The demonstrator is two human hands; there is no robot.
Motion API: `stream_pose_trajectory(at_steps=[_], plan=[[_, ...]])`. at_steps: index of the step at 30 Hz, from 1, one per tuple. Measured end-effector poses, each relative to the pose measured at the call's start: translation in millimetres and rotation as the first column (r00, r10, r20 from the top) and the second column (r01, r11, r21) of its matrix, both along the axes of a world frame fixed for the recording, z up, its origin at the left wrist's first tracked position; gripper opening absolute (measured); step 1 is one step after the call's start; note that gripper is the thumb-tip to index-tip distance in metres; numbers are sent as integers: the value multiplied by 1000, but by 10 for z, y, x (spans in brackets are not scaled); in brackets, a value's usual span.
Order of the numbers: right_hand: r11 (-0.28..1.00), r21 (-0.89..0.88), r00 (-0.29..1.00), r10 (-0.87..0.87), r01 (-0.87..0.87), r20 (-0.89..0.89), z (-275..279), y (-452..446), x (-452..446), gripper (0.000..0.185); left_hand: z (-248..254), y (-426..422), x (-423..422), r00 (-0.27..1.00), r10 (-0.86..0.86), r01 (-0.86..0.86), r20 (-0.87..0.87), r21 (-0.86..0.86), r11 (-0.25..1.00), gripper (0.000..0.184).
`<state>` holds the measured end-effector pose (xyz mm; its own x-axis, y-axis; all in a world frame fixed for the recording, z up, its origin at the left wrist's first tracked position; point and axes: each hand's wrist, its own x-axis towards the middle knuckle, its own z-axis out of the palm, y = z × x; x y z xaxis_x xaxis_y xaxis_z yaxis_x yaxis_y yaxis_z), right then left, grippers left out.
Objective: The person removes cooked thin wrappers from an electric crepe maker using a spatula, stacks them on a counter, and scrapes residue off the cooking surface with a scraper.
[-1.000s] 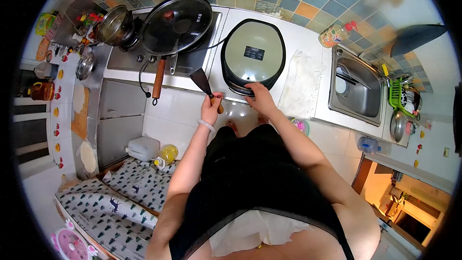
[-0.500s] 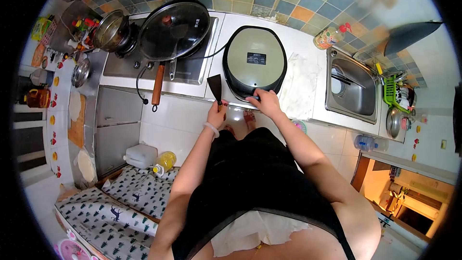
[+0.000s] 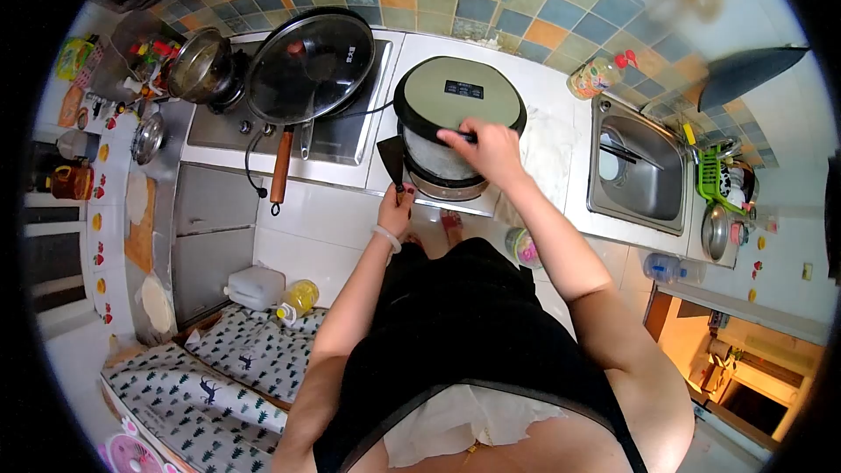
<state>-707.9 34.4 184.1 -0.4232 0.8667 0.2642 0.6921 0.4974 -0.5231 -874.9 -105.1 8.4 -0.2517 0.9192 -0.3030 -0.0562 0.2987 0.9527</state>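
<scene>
My left hand grips a dark spatula by its handle, blade pointing up, just left of an electric baking pan. My right hand is closed on the front handle of the pan's green lid. The lid is tilted up at the front, leaving a gap above the base. Something pale shows in that gap, but I cannot make out what it is.
On the stove to the left sits a wok with a glass lid, its wooden handle jutting over the counter edge. A steel sink lies right, near a bottle. An oil bottle stands on the floor.
My right hand has raised the front of the green lid, opening the baking pan. My left hand stays almost in place with the spatula.
</scene>
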Motion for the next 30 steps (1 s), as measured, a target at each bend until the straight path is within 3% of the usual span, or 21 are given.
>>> stream_pose_trajectory(at_steps=[4, 8, 9, 11, 12, 14, 19, 20, 23, 25, 30], plan=[[1000, -8, 1000, -21, 21, -12, 349, 493, -18, 44, 9, 93, 21, 995, 32, -27, 93, -56, 998, 8], [998, -61, 1000, -3, 2, -17, 635, 955, -29, 50, 37, 182, 98, 997, 52, -55, 52, 73, 996, 9], [997, -76, 1000, -4, 3, -9, 695, 1087, -40, 50, 88, 216, 103, 996, 51, -51, 78, 4, 999, 8], [1000, -27, 999, 15, -16, -37, 754, 1333, -54, 46, 11, 294, 127, 998, 62, -62, 6, 72, 995, 5], [1000, -7, 999, 24, -25, -46, 772, 1435, -51, 44, 250, 323, 175, 995, 71, -70, 71, -25, 997, 4], [999, -35, 999, 17, -18, -33, 850, 1649, -42, 40, 61, 399, 196, 988, 51, -64, 143, 88, 994, 4], [994, -66, 993, 83, -89, -82, 878, 2167, 2, 36, 190, 611, 325, 948, 59, -72, 314, 29, 997, 6], [990, -65, 986, 114, -123, -118, 877, 2249, 19, 33, 130, 677, 322, 960, -6, -30, 281, 126, 992, 6], [987, 30, 962, 158, -156, -223, 737, 2626, -18, 28, 324, 866, 359, 987, -48, 38, 153, 70, 997, 10], [988, 117, 951, 132, -103, -279, 707, 2743, -54, 22, 427, 1013, 406, 994, -42, 33, 105, 82, 996, 12], [958, 254, 979, -90, 135, -181, 750, 2751, -19, 18, 624, 1388, 465, 990, -91, 79, 108, 115, 990, 14]])
